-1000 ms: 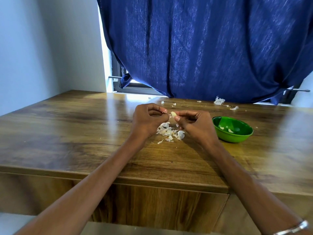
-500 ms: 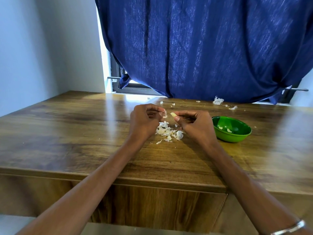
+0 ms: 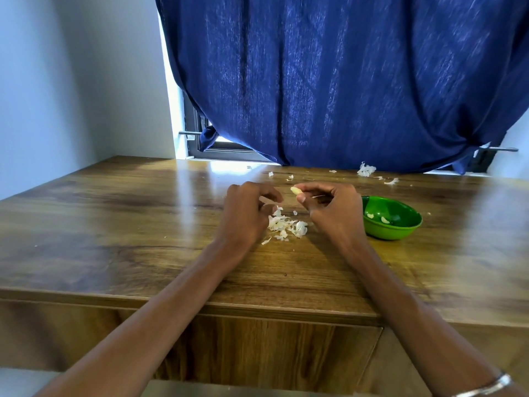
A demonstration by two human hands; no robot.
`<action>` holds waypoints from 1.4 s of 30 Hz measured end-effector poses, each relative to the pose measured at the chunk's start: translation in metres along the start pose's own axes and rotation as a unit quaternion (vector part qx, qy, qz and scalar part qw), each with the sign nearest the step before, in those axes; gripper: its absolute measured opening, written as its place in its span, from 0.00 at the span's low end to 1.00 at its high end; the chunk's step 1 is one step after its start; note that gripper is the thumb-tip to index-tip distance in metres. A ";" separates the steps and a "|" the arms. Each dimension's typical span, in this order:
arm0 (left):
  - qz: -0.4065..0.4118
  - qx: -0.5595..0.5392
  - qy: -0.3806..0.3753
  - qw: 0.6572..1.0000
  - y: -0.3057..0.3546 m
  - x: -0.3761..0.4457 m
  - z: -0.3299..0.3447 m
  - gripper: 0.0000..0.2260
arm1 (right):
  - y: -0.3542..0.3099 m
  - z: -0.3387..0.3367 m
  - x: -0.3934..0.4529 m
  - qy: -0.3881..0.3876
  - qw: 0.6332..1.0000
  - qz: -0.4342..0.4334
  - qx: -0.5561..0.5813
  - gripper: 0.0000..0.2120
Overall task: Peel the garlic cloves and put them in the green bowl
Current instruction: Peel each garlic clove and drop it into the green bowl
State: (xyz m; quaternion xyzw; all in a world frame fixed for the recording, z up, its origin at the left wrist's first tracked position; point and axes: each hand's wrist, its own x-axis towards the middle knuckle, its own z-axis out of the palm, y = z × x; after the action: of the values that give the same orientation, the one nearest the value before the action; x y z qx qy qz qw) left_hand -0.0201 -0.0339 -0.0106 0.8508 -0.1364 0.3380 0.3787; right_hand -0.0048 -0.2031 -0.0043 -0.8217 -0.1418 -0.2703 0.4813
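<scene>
- Head view: the right hand (image 3: 333,209) held the clove (image 3: 295,190) above the table (image 3: 114,224), fingertips pinched on its right end, other fingers curled.
- Head view: the left hand (image 3: 247,213) was just left of the clove and apart from it. Its fingers were curled with thumb and forefinger close together; whether a scrap of skin lay between them could not be told.
- Head view: the peels (image 3: 286,226) lay heaped on the table beneath and between the hands. More scraps (image 3: 365,169) lay far right, near the curtain (image 3: 343,81).
- Head view: the bowl (image 3: 400,227) stood just right of the right hand, with pale peeled cloves inside.
- Handling judgement: the clove looked light, firm and smooth, likely slippery once bare. A pinch across its thick middle should hold better than one on the tapered tip.
- Handling judgement: the skin looked thin and brittle, best lifted at the root end.
</scene>
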 end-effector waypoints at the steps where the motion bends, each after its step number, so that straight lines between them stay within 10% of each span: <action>1: 0.000 0.015 -0.006 1.000 -0.001 0.000 0.000 0.06 | 0.001 0.000 0.000 0.005 1.000 0.001 0.001 0.12; 11: 0.038 -0.007 -0.032 0.999 0.004 -0.004 -0.001 0.18 | 0.000 -0.005 0.003 0.037 0.998 0.030 0.047 0.11; 18: 0.099 0.028 -0.062 0.993 -0.001 -0.003 -0.001 0.06 | 0.001 -0.073 0.020 0.056 0.997 0.006 -0.044 0.09; 30: 0.055 0.045 -0.030 0.997 -0.005 0.001 0.000 0.28 | 0.037 -0.126 0.033 -0.082 0.955 0.091 -0.269 0.12; 42: -0.012 -0.060 0.028 0.998 -0.001 0.001 -0.007 0.17 | -0.013 -0.050 0.026 -0.166 0.967 -0.027 -0.193 0.11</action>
State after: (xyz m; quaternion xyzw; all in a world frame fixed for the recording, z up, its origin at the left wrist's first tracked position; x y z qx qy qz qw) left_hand -0.0228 -0.0282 -0.0068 0.8183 -0.1361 0.3480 0.4368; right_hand -0.0054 -0.2405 0.0395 -0.9283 -0.1868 -0.1652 0.2758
